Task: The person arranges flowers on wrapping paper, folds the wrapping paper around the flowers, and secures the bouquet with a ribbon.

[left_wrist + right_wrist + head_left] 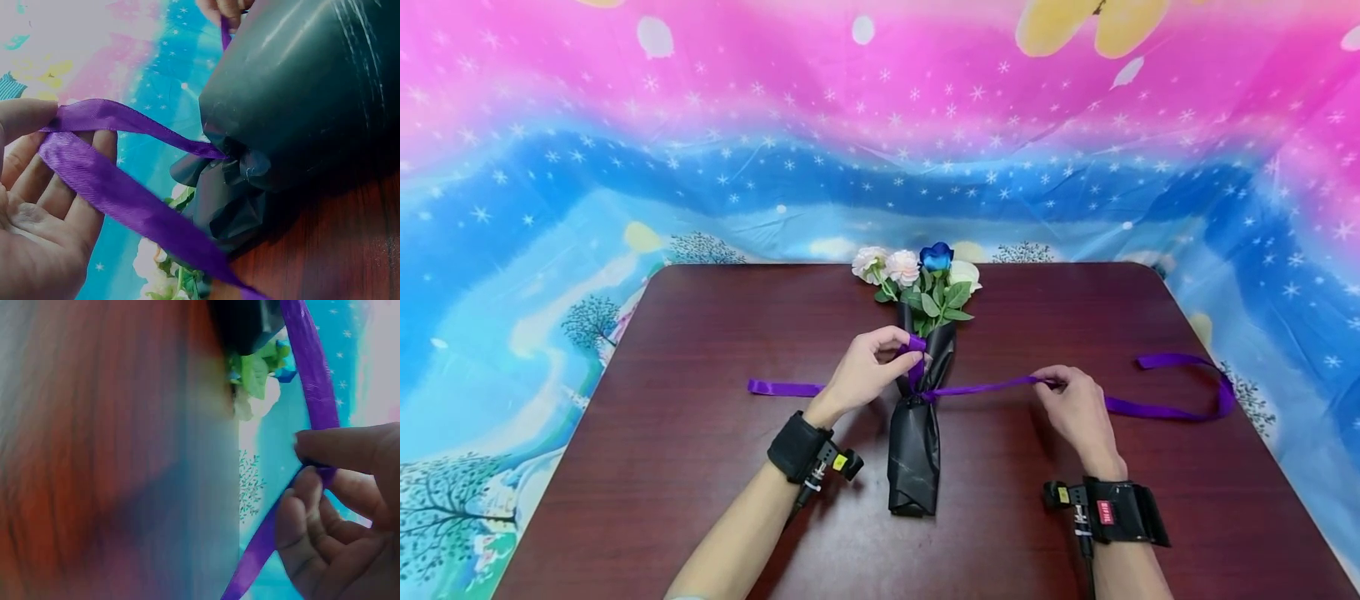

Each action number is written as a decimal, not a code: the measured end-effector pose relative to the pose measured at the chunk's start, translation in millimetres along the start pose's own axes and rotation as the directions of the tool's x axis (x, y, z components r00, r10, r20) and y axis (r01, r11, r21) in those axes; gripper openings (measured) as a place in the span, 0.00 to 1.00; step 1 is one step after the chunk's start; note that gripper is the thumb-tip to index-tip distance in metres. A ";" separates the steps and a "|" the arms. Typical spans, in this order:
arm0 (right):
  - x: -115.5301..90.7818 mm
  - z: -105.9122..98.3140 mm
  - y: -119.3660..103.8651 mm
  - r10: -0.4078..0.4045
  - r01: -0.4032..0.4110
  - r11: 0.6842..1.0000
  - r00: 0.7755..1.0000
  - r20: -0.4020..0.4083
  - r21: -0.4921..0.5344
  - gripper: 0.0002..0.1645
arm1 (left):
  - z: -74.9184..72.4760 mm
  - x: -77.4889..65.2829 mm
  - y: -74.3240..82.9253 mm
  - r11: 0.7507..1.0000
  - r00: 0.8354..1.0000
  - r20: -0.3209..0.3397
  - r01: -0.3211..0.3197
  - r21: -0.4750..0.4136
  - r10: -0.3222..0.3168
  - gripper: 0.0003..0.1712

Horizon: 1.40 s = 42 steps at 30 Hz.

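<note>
A bouquet lies on the table, its stems wrapped in black paper (913, 458), with white, pale pink and blue flowers (936, 257) and green leaves at the far end. Purple ribbon (977, 389) goes round the gathered waist of the wrap. My left hand (868, 367), above the wrap, pinches one ribbon length between thumb and fingers; in the left wrist view this ribbon (134, 200) folds over the fingers and hangs down. To the right of the bouquet, my right hand (1075, 408) pinches the other length, pulled nearly straight from the waist; its tail curls beyond the hand.
The dark red wooden table (685, 475) has rounded far corners. A printed cloth (850, 125) in pink and blue hangs behind and at the sides. The left ribbon tail (786, 389) lies on the table; the right tail (1225, 396) loops near the right edge.
</note>
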State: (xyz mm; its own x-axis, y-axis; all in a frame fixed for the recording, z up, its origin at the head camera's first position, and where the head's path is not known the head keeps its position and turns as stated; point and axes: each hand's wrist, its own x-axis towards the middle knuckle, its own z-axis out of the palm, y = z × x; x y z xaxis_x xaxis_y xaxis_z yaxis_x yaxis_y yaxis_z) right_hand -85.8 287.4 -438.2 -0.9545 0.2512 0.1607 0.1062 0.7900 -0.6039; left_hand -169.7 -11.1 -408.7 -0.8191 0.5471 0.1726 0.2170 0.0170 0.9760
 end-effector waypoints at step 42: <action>17.4 -10.5 -77.1 0.004 -0.114 0.798 0.983 0.183 0.591 0.12 | 4.7 6.8 36.2 0.738 0.960 0.072 -0.254 0.626 0.270 0.03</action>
State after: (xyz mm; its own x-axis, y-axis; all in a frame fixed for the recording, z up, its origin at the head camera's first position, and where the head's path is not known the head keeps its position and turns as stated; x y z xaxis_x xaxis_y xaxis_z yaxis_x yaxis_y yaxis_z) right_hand -107.7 236.7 -380.7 -0.9890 0.1477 0.0121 0.0287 0.2714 -0.9620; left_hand -164.9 -2.9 -372.8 -0.6897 0.5901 0.4196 0.7005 0.3971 0.5930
